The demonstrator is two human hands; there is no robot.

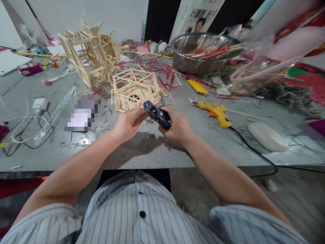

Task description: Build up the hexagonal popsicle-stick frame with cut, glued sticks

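Observation:
My right hand [177, 126] is wrapped round the handles of a dark blue hand cutter [160, 117], whose head points up and to the left. At the cutter's head the fingers of my left hand [130, 122] are pinched together. Whatever sits between them is too small and hidden to make out. Just beyond both hands lies a low many-sided frame of thin wooden sticks [135, 86]. A taller, tilted stick structure [91, 54] stands behind it to the left. To the right of my right hand a yellow hot glue gun [214, 112] rests on its side.
On the grey table [122, 152], a blurred-out phone-like object [81, 113] and a white charger [40, 105] lie left. A steel bowl [188, 62] with red-and-white sticks stands back right, near red scraps [170, 79], a yellow piece [197, 86] and a whitish oval object [266, 136].

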